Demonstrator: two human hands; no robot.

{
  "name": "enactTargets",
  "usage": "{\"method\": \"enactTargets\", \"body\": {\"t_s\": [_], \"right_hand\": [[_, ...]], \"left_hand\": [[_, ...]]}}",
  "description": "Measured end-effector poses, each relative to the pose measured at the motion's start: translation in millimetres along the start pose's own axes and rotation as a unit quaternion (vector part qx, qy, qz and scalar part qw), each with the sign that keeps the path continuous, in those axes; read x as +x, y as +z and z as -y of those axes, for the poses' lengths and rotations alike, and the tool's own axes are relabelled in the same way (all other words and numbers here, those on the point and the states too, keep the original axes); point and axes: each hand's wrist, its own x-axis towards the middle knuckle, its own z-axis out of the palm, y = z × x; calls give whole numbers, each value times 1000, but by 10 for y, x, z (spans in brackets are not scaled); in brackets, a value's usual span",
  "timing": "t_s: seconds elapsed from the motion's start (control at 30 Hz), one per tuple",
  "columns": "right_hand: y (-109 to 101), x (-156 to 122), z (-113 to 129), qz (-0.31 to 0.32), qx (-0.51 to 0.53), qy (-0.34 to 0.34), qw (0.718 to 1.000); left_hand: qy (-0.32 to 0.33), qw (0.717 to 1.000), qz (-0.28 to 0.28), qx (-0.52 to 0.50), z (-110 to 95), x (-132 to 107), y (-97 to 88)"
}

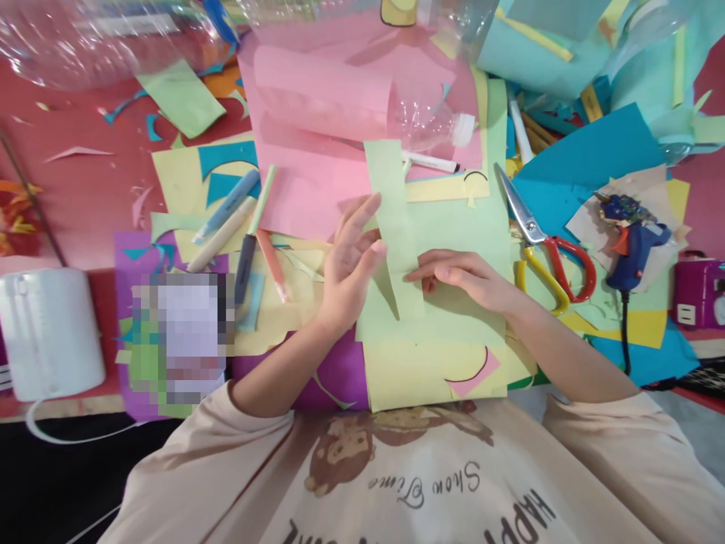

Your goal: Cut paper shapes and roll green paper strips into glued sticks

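A pale green paper strip [393, 204] stands out over a light green sheet [453, 227], with one lower edge lifted and casting a shadow. My left hand [351, 264] is at the strip's left side, fingers spread and thumb apart; whether it touches the paper I cannot tell. From the right, my right hand [467, 278] rests its outstretched index fingertip on the lower part of the strip. Its other fingers are curled beneath and partly hidden. Below lies a pale yellow sheet [419, 370] bearing a black curve and a pink patch.
Scissors [532, 227] with red and yellow handles lie right of the sheet, near a blue glue gun [628, 257]. A pink-wrapped plastic bottle [340, 91] lies behind. Several markers [226, 204] and paper scraps are at left, beside a white pouch [50, 332].
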Motion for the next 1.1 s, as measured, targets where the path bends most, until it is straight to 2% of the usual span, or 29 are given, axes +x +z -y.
{"method": "enactTargets", "body": {"t_s": [0.13, 0.27, 0.43, 0.6, 0.8, 0.97, 1.03, 1.1], "right_hand": [[-7, -5, 25, 38, -26, -7, 999], [-10, -22, 36, 48, -49, 15, 998], [-9, -28, 42, 45, -49, 30, 997], [-9, -20, 39, 64, -61, 9, 996], [-8, -23, 6, 41, -58, 11, 997], [17, -43, 12, 41, -32, 23, 998], [36, -57, 15, 17, -59, 16, 998], [53, -68, 19, -33, -130, -20, 991]], "left_hand": [[-13, 998, -26, 50, 29, 2, 3], [-29, 996, -34, 72, 30, -7, 6], [-80, 996, -5, 31, 41, -12, 8], [-103, 994, 11, 25, -3, -9, 17], [-107, 993, 40, 27, -1, -19, 4], [-123, 992, 26, 3, -10, -20, 7], [-135, 991, 19, -16, -17, -19, 13], [-141, 990, 19, -26, -15, -21, 18]]}}
